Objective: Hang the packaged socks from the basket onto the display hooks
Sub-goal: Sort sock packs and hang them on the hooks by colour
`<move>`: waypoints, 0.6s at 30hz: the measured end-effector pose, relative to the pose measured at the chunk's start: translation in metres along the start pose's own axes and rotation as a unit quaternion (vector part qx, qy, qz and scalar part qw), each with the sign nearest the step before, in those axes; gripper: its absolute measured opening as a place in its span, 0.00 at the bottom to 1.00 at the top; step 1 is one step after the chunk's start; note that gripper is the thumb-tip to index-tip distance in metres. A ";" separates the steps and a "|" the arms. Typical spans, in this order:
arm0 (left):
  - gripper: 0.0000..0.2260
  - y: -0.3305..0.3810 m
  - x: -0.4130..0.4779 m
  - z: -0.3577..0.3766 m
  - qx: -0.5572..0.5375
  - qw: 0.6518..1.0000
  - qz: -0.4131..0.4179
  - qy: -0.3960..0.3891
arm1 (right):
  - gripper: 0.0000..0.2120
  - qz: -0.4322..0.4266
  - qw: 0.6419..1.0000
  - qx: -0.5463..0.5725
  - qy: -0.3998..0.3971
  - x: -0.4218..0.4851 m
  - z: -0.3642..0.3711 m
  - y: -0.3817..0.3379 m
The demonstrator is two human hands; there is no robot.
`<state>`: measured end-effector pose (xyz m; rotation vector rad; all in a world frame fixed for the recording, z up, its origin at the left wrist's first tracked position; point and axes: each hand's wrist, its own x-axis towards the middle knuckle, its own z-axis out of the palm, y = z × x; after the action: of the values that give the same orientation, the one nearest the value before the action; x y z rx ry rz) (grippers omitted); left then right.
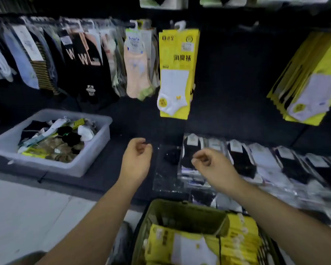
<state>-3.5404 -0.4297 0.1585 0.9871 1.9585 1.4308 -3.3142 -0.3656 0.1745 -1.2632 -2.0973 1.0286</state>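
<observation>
Above the basket [187, 209] of yellow sock packs [191, 245], our left hand [137, 157] and right hand [213, 166] hover, fingers curled on nothing

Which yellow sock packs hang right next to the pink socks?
The middle yellow bunch, just right of the pink socks. The other hanging yellow bunch is far right.
</observation>
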 end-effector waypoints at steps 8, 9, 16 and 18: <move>0.21 -0.154 -0.141 -0.006 0.173 0.947 -0.249 -0.103 | 0.19 0.109 0.934 -0.178 -0.289 -0.107 0.094 0.104; 0.21 -0.163 -0.154 -0.006 0.180 0.944 -0.256 -0.109 | 0.23 0.106 0.924 -0.206 -0.304 -0.113 0.104 0.112; 0.23 -0.192 -0.195 -0.001 0.153 0.951 -0.256 -0.088 | 0.32 0.094 0.897 -0.322 -0.288 -0.103 0.147 0.143; 0.23 -0.193 -0.197 -0.002 0.145 0.952 -0.255 -0.084 | 0.30 0.085 0.902 -0.327 -0.269 -0.101 0.152 0.149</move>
<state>-3.4730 -0.6224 -0.0265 0.6209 2.1254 0.7648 -3.2982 -0.4656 -0.0379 -1.6271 -2.9733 0.8237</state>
